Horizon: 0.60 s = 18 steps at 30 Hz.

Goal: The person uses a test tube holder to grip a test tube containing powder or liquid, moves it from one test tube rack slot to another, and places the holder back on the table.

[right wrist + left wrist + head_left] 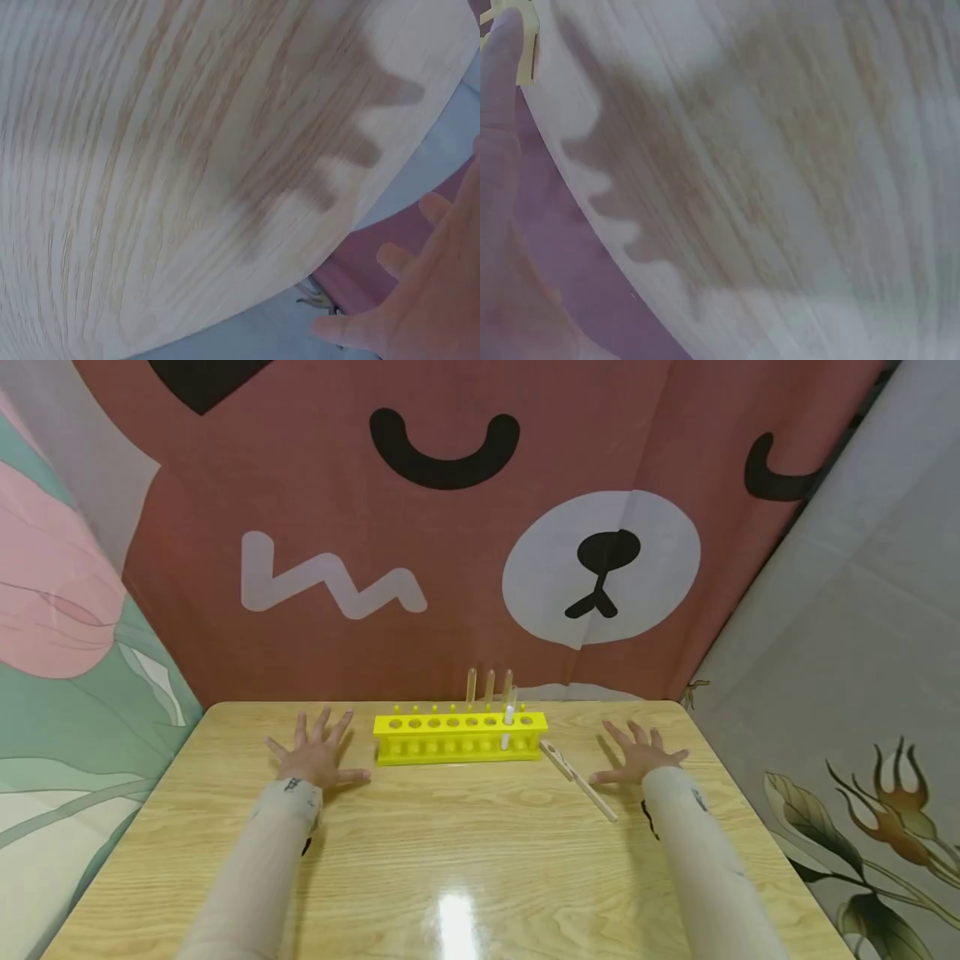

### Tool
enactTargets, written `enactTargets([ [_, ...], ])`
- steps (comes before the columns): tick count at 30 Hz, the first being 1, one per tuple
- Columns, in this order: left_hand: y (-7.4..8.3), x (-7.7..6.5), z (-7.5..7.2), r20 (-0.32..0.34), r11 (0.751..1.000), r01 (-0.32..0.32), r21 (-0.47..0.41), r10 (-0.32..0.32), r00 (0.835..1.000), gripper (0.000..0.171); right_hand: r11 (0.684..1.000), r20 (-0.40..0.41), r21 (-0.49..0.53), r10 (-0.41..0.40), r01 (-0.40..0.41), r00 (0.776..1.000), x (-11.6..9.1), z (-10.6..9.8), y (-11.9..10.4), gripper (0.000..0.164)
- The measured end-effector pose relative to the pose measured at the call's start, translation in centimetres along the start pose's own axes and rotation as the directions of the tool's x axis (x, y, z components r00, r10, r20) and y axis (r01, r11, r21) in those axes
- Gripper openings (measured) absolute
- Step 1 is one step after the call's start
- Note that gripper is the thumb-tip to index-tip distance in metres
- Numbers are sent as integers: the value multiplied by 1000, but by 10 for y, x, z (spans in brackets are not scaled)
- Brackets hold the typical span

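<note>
In the head view, the left hand (311,758) is spread flat with its fingers apart and holds nothing, to the left of a yellow test-tube rack (459,757), its thumb pointing toward it. The right hand (639,758) is likewise spread and without anything in its grasp, on the rack's other side; whether either palm touches the wooden worktop (420,860) cannot be told. The rack stands near the far edge of the worktop, between the hands. Three clear tubes (471,685) rise upright along its back, right of its middle, and a tube with white parts (509,717) stands in a hole toward its right end, leaning slightly. A pale test-tube clamp (592,795) lies slantwise between the rack and the right hand, one end just beside the rack's right foot. Pale sleeves (255,860) cover both forearms, and a reddish-brown cloth (465,643) printed with an animal face hangs behind. In the left wrist view, the extended thumb runs up the left edge, overlapping a corner of the rack, while a shadow of fingers falls across the wood grain. In the right wrist view, the hand's extended, parted fingers show at lower right, with another finger shadow on the worktop.
</note>
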<state>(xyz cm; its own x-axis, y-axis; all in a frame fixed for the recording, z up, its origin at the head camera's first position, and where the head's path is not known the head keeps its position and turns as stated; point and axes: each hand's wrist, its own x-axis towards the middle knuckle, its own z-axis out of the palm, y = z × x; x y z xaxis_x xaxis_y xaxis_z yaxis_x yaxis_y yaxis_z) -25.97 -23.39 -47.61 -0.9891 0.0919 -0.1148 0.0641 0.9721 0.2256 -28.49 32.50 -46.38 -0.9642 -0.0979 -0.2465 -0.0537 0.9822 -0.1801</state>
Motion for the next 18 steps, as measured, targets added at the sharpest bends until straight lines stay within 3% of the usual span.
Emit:
enactTargets([
  [5, 1, 4, 7, -74, 992, -63, -112, 55, 996, 108, 998, 5, 24, -52, 52, 999, 6, 5, -5, 119],
  [10, 4, 10, 15, -138, 964, -171, -205, 144, 980, 101, 994, 23, 64, -95, 93, 995, 13, 10, -10, 116],
  [18, 5, 22, 27, -140, 922, -226, -316, 190, 972, 85, 986, 85, 103, -140, 131, 987, 24, 16, -21, 108],
])
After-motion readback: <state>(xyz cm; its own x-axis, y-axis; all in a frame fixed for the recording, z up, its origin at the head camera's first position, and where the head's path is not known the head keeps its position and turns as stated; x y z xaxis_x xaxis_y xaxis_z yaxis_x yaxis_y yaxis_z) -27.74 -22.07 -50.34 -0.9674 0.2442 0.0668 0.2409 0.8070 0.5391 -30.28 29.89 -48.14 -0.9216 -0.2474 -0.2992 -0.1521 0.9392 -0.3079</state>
